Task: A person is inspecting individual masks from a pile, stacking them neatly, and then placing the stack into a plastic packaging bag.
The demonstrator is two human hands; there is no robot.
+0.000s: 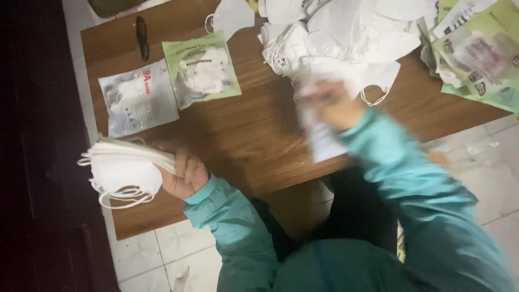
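Left hand (184,176) clamped a mask stack (127,170), long axis crosswise, beside the pouch (138,97); right hand (330,103), blurred, gripped a mask (319,135).

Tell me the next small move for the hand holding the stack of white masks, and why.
Probably hold the left hand steady so the right hand can lay its mask on the stack of white masks. The stack is clamped in the left grip at the table edge; the right hand, blurred, holds a white piece beside the loose mask pile.

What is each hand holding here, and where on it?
Left hand grips a stack of white masks at one end. Right hand is blurred; it seems to hold something pale, hold unclear.
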